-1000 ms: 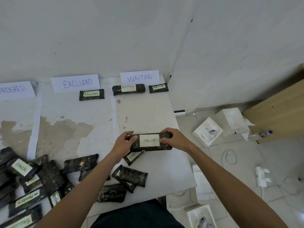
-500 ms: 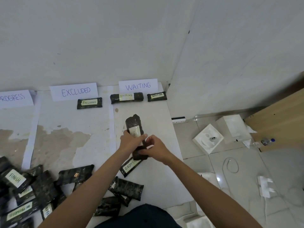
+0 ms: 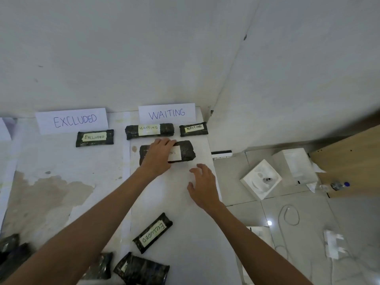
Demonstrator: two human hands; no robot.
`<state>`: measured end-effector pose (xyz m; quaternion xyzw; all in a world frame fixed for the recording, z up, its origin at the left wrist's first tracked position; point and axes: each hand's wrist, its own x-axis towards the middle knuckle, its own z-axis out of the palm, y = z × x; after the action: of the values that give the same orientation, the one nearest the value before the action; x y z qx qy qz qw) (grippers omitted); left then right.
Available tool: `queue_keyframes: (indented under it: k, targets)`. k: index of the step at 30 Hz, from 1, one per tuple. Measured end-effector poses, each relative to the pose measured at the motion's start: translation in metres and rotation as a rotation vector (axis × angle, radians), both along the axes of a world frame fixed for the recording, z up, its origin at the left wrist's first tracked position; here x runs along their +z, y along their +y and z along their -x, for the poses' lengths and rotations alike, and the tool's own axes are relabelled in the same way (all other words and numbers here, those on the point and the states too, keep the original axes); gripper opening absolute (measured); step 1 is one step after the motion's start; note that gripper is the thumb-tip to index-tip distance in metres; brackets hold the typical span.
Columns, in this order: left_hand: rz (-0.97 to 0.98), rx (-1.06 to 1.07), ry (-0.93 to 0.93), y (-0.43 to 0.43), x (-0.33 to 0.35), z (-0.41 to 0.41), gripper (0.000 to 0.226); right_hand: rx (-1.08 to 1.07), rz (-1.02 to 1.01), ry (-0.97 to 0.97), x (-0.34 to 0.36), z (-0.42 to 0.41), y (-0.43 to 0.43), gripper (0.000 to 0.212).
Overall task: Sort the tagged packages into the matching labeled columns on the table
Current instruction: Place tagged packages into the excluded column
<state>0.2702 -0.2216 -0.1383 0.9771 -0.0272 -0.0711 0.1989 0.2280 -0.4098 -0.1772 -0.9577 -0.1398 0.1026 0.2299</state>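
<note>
Four left fingers (image 3: 164, 142) lie flat across the top of a dark package (image 3: 185, 154), their tips at its far edge. The thumb is hidden, so whether it pinches the near edge cannot be told. The left hand (image 3: 159, 156) covers most of the package's pale tag (image 3: 175, 154), leaving only the letters "NG" in view.

The right fingers (image 3: 198, 168) are spread and loosely bent, holding nothing. The right hand (image 3: 203, 186) is just beside the package's near right corner and apart from it. Whether it touches the table (image 3: 185, 223) cannot be told.

The package lies flat and crosswise in the right column, just in front of two packages tagged WAITING: a long one (image 3: 149, 131) and a short one (image 3: 193, 128), side by side. Behind them the WAITING sign (image 3: 167, 113) stands against the wall.

In the next column to the left, one package tagged EXCLUDED (image 3: 94, 137) sits below the EXCLUDED sign (image 3: 72, 120).

Nearer the person, a loose package tagged EXCLUDED (image 3: 152, 233) lies tilted in the right column. More dark packages (image 3: 141, 268) lie at the near edge, and others at the far left.

On the floor to the right are two white boxes (image 3: 260, 178), a looped cable (image 3: 291, 214) and a small bottle (image 3: 338, 185).
</note>
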Motion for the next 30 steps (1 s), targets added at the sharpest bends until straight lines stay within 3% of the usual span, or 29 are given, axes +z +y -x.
queue_keyframes:
  k: [9,17,22,30]
  targets:
    - [-0.05,-0.136,0.074,0.0,-0.025,-0.025,0.083,0.052,0.026,-0.177,-0.043,0.001,0.001,0.04]
    - [-0.077,-0.094,-0.08,0.002,-0.037,-0.015,0.076,0.052,-0.022,-0.198,-0.045,0.002,0.001,0.04]
    - [-0.028,-0.056,-0.189,0.0,-0.028,0.008,0.06,0.018,-0.175,-0.155,-0.04,0.004,0.0,0.034]
    - [0.095,0.042,-0.123,0.009,-0.026,0.094,0.049,0.376,-0.277,-0.025,-0.005,0.047,0.005,0.027]
